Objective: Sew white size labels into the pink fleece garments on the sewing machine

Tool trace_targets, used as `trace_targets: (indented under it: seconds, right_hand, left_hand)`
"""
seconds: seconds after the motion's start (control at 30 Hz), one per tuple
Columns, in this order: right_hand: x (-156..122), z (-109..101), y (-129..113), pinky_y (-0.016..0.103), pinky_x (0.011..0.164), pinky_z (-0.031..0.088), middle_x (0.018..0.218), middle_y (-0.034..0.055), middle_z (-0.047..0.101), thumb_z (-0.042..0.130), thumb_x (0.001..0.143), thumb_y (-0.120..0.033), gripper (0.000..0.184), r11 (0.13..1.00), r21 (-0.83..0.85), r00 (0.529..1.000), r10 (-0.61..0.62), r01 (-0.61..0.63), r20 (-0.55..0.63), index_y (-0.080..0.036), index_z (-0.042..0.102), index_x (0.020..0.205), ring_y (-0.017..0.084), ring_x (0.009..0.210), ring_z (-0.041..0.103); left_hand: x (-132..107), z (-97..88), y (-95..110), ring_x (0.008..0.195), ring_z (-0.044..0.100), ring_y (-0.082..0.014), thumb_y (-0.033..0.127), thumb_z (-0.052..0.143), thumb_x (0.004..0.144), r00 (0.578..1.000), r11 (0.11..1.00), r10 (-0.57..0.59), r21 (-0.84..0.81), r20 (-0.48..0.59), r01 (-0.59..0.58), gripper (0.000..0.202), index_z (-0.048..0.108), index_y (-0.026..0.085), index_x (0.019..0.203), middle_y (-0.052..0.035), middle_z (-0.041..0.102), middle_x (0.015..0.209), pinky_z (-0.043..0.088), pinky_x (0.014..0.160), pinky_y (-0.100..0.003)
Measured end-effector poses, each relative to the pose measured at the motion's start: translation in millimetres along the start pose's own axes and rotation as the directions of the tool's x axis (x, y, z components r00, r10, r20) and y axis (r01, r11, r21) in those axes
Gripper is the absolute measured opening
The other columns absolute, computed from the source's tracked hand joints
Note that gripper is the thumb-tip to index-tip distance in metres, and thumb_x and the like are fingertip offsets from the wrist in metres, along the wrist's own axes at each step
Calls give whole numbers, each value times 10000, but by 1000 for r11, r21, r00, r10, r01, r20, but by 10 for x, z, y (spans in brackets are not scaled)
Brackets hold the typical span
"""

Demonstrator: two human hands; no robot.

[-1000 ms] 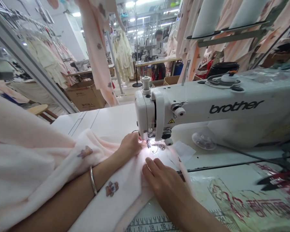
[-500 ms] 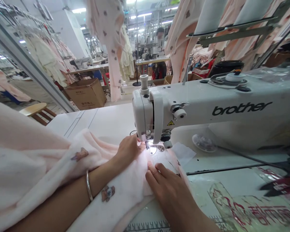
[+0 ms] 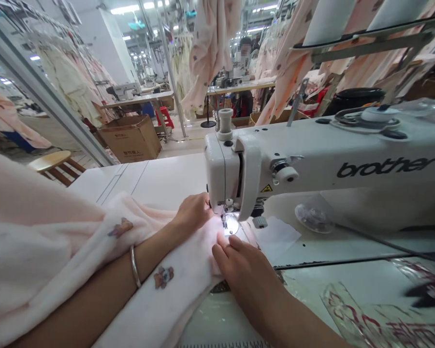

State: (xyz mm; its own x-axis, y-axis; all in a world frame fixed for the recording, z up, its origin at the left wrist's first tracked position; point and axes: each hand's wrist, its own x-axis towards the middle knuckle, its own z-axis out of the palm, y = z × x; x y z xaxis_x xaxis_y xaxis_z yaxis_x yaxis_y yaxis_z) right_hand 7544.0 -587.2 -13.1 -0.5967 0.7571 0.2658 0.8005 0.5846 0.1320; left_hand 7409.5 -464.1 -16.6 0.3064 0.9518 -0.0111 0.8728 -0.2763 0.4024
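Observation:
Pale pink fleece fabric (image 3: 188, 285) with small bear prints lies over the left of the sewing table and runs up to the presser foot (image 3: 225, 222) of a white sewing machine (image 3: 223, 169). My left hand (image 3: 192, 212), below a silver bangle (image 3: 135, 266), is closed on the fabric just left of the foot; its fingertips are partly hidden behind the machine head. My right hand (image 3: 244, 268) has its fingers bent and pressed together on the fabric's edge, just in front of the lit needle plate (image 3: 232, 224).
A white paper piece (image 3: 279, 237) and a clear plastic disc-shaped thing (image 3: 313, 217) lie right of the needle. Thread cones (image 3: 328, 21) stand above the machine. Behind are a cardboard box (image 3: 130, 140), a wooden stool (image 3: 54, 162), hanging garments (image 3: 212, 48) and a person (image 3: 244, 53) farther off.
My right hand has moved up closer to the presser foot. Fabric that lay right of the needle has drawn in toward it. The view has shifted, with the machine now farther right.

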Motion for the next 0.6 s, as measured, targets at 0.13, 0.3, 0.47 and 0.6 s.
trace_targets:
  seconds: [0.13, 0.3, 0.47, 0.6]
  right_hand:
    - [12, -48, -7, 287, 668, 510, 763, 37, 589, 479, 602, 89, 304, 1000, -17, 1000, 1, -1, 0, -157, 564, 759, 174, 682, 543]
    - [-62, 34, -46, 288, 708, 515, 935, 69, 631, 478, 643, 91, 324, 999, -34, 1000, 22, -22, 7, -138, 587, 845, 179, 766, 568]
    - [-131, 116, -141, 314, 708, 513, 1095, 148, 601, 517, 724, 10, 276, 998, -46, 999, 43, -43, 9, -89, 596, 970, 210, 842, 574]
    - [-283, 27, -169, 332, 693, 509, 1090, 148, 587, 545, 726, -35, 377, 997, -39, 997, 74, -74, 1, -64, 556, 1102, 236, 884, 561]
  left_hand:
    - [10, -16, -42, 911, 612, -206, 228, 518, 805, 1000, 1000, 5, 26, -2, -5, 119, 633, 197, 815, -49, 684, 886, 437, 766, -268]
    - [-23, -21, -39, 927, 617, -219, 252, 495, 821, 1000, 998, -4, 65, -7, 5, 171, 645, 194, 881, -64, 689, 884, 425, 767, -277]
    - [-55, -33, -29, 874, 629, -240, 337, 544, 794, 1000, 997, -2, 79, -12, 3, 192, 643, 185, 858, -81, 692, 901, 417, 707, -280]
    - [-79, -17, -11, 886, 627, -242, 304, 520, 797, 1000, 998, -5, 69, -20, 6, 185, 640, 184, 869, -84, 691, 907, 413, 699, -276]
